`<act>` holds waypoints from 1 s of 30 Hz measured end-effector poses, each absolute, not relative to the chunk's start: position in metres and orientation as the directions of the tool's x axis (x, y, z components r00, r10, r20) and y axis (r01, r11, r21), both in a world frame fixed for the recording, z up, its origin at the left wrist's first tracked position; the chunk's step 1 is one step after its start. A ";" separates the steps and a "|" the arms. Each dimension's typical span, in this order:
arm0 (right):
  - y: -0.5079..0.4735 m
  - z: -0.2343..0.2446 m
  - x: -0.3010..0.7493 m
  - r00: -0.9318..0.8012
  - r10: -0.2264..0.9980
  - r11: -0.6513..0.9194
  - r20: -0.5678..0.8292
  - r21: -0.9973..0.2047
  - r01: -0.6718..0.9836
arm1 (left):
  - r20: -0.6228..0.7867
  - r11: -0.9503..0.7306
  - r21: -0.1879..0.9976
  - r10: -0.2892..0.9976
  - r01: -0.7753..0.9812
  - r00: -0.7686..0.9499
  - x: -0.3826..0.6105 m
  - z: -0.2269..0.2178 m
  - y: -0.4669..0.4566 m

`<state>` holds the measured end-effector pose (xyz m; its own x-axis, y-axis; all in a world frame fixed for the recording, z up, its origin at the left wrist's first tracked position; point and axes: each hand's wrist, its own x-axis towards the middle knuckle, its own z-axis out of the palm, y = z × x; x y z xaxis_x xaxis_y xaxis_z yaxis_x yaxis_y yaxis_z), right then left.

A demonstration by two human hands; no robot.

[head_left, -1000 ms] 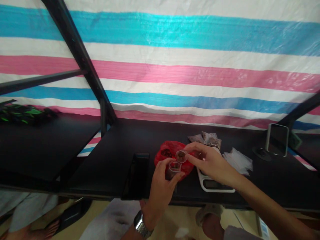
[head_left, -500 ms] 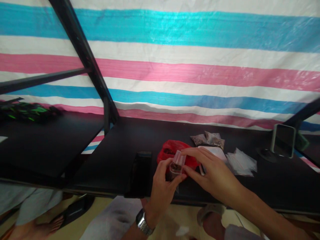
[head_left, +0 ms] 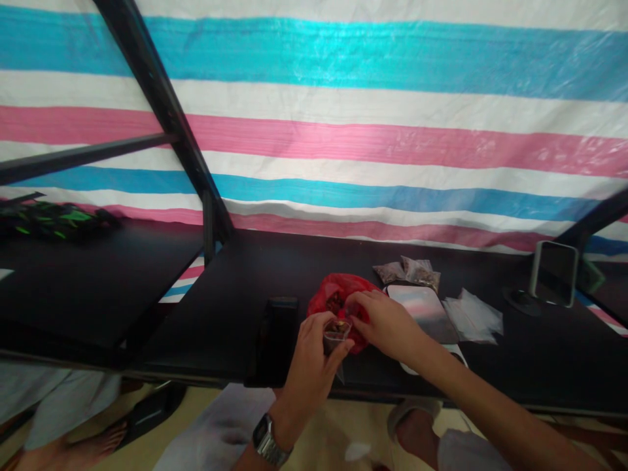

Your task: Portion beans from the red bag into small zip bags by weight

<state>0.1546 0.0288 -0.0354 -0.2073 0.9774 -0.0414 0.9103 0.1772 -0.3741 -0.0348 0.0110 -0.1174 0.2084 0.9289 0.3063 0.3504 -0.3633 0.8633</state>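
Observation:
My left hand [head_left: 314, 353] is closed around a small clear plastic bag [head_left: 337, 332], its mouth spread and brown bits showing inside. Just behind it lies an open red plastic bag [head_left: 321, 294] with dark brown dried pieces [head_left: 335, 301] in it. Over the right side of the red bag, my right hand [head_left: 380, 320] has its fingers drawn together; what they hold is hidden. Beside that hand sits a small scale [head_left: 422, 307] with a shiny square plate, partly covered by the forearm.
Several filled small bags [head_left: 415, 271] lie behind the scale. Flat clear bags [head_left: 473, 317] are piled right of it. A phone on a stand [head_left: 554, 275] stands further right. A dark flat object [head_left: 278, 337] lies left of my hands. Black frame bars [head_left: 167, 111] rise at left.
My right hand has moved from the clear bag's mouth, where it held a clear ribbed plastic piece, back to the red bag. The scale's plate is now more visible. My left hand has shifted slightly left.

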 end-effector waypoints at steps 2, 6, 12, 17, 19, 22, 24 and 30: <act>0.036 -0.036 0.154 -0.169 0.985 0.141 -0.044 -0.368 0.919 | 0.280 -0.331 0.878 0.941 0.346 0.188 -0.037 -0.120 0.010; 0.051 -0.037 0.151 -0.085 0.996 0.087 0.020 -0.294 0.952 | 0.277 -0.316 0.882 0.948 0.349 0.157 -0.041 -0.120 0.009; 0.056 -0.048 0.136 -0.125 0.991 0.136 0.054 -0.334 0.933 | 0.226 -0.230 0.942 0.973 0.246 0.046 -0.039 -0.115 0.007; 0.052 -0.052 0.137 -0.194 0.980 0.193 0.047 -0.476 0.858 | 0.117 -0.117 0.993 0.993 0.019 0.006 -0.035 -0.120 0.004; 0.051 -0.050 0.139 -0.209 0.977 0.199 0.038 -0.506 0.840 | 0.117 -0.119 0.992 0.993 -0.049 -0.036 -0.034 -0.120 0.005; 0.050 -0.045 0.140 -0.181 0.984 0.150 0.006 -0.584 0.798 | 0.117 -0.128 0.985 0.988 -0.112 -0.100 -0.034 -0.118 0.008; 0.048 -0.042 0.140 -0.160 0.987 0.107 -0.018 -0.669 0.736 | 0.128 -0.145 0.981 0.983 -0.128 -0.134 -0.034 -0.116 0.010; 0.045 -0.039 0.139 -0.166 0.986 0.139 -0.006 -0.517 0.845 | 0.175 -0.202 0.969 0.968 -0.143 -0.183 -0.033 -0.119 0.013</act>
